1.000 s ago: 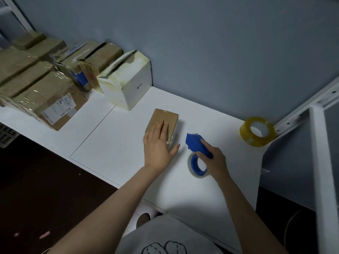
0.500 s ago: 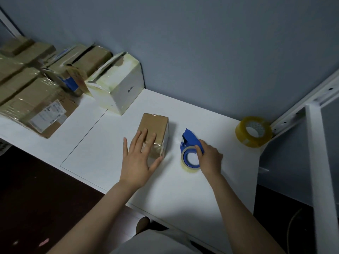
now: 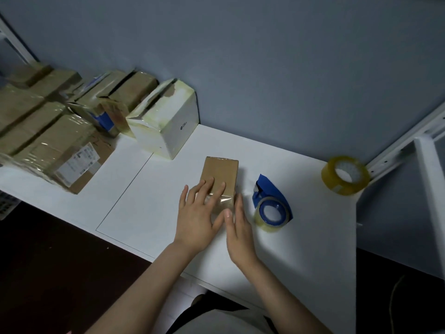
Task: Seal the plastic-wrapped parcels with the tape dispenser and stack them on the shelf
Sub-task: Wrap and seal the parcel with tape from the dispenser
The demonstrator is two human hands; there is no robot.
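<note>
Small brown parcel (image 3: 220, 179) lies on the white bench (image 3: 144, 201), directly under and ahead of the left hand's fingers (image 3: 209, 188). Its long axis runs away from the person, approx. in line w/ those fingers, and its near end shows a sheen of clear film. Left hand (image 3: 198, 216) rests flat on the parcel's near end, fingers straight and spread, pressing rather than gripping. Right hand (image 3: 240, 233) stands edge-on just off the parcel's near right corner, its fingers (image 3: 238, 206) straight, together, holding nothing. Can't tell if the tips touch the cardboard. Parcel thus sits btwn the two hands: left one on it and nearer, right one at its flank.

Blue tape dispenser (image 3: 271, 206) lies on the bench just right of the right fingers, apart from them, unheld, roll toward the person. Farther right and beyond is a spare yellow tape roll (image 3: 345, 175), near the white shelf frame (image 3: 428, 189). Beyond and left of the left fingers stands a white box (image 3: 168, 126). Well left of that, a row of film-wrapped brown parcels (image 3: 48, 136) sits along the blue wall (image 3: 265, 68).

Judgement: w/ dispenser lying free, sealing on this one looks done. Next move is likely a two-handed lift, closing in across the short axis, then a carry left toward the row.
</note>
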